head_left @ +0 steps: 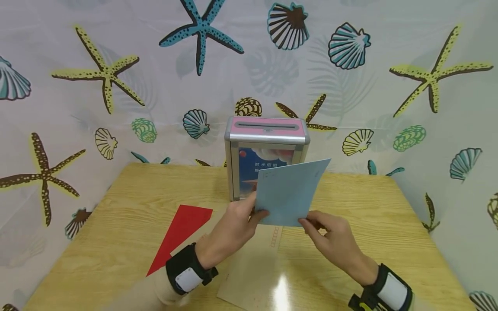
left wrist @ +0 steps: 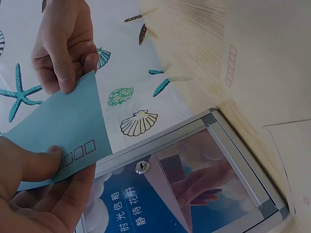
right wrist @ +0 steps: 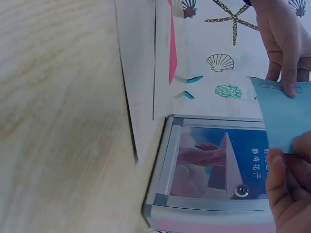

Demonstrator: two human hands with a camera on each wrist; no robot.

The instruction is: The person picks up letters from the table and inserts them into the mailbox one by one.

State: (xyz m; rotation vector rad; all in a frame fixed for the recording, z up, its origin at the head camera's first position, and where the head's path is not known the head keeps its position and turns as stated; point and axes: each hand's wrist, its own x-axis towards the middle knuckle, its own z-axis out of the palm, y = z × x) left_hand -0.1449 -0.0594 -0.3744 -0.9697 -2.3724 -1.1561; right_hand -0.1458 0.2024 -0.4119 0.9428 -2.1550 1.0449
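Blue env. (head_left: 289, 194) btwn L/R thumbs (head_left: 257, 217) & fingers (left wrist: 73, 196)

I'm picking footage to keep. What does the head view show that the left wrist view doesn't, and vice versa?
Only the head view shows the red envelope and the box's slot.
Only the left wrist view shows the front lock and printed hand.
Both show the left hand and right hand holding the blue envelope, plus box, table and backdrop.
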